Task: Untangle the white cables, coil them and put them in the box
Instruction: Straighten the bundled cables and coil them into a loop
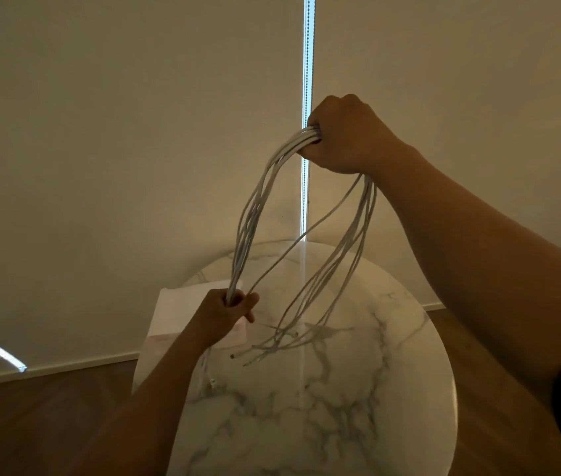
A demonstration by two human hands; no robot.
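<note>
Head view: both hands, right hand (344, 135) above left hand (227, 309), grip white cables (255, 214).

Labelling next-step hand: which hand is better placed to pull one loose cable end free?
Probably left. The left hand grips the white cables low, near the loose ends over the marble table; the right hand holds them up high.

Support: round table (341, 424), white marble top with grey veining.
Far-left rim: white box (179, 310) resting on the top.
Centre-left: loose ends of the white cables (272, 348) lying on the top, just beside the box.
Near-left: small white connector (213, 384) on the top.
Below: dark wood floor (32, 424).
</note>
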